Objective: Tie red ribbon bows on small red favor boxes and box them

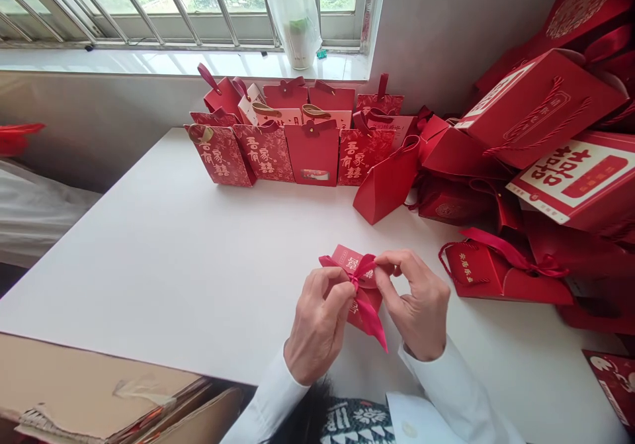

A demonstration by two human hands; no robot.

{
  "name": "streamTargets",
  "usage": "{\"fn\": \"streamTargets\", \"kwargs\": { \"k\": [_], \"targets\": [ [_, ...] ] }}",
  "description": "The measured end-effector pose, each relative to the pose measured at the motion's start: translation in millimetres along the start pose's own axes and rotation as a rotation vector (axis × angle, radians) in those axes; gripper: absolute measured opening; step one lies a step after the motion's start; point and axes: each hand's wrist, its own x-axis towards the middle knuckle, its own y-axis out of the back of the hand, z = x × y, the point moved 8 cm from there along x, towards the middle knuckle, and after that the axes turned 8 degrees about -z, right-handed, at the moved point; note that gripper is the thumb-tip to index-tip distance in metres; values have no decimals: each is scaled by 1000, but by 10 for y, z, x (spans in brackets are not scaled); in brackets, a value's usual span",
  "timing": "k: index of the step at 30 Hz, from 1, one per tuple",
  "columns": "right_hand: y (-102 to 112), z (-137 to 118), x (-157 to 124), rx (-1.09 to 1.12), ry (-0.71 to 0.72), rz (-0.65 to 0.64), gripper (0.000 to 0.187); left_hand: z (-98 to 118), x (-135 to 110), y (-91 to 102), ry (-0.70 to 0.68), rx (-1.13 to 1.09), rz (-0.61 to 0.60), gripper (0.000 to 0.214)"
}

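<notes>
A small red gift box (350,259) with pale printed characters sits on the white table (188,259) close to me. A red ribbon (368,310) is tied round it in a bow, with a tail hanging toward me. My left hand (317,321) pinches the left loop of the bow. My right hand (419,302) pinches the right loop with thumb and forefinger. Both hands rest over the box, and its lower half is hidden behind them.
A row of small red gift bags (265,151) stands at the table's far edge below the window sill (198,63). A heap of larger red bags and boxes (538,106) fills the right side. A cardboard carton (99,398) lies at lower left.
</notes>
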Motion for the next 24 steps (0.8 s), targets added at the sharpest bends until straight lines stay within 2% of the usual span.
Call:
{"fn": "streamTargets", "kwargs": {
  "k": [6,9,11,14,16,19,21,24],
  "targets": [
    [-30,18,-99,-4,-23,114,10,-17,-1,-12,21,-45,-20,15],
    [-27,30,-103,-12,-44,83,11,10,-14,31,10,-110,-10,15],
    [-1,17,-92,0,-25,33,13,1,-36,120,37,-147,61,17],
    [67,6,-51,102,13,-70,15,-128,-114,309,213,-136,252,16],
    [114,27,6,199,1,-122,13,-229,-169,368,360,-93,292,10],
    [92,26,148,219,-27,-211,14,-270,-177,329,442,-12,156,8],
    [2,-30,254,153,-11,-295,12,-230,-174,303,407,36,75,8],
    [-189,-132,355,99,13,-440,10,-146,-185,310,315,128,42,10]
  ]
}}
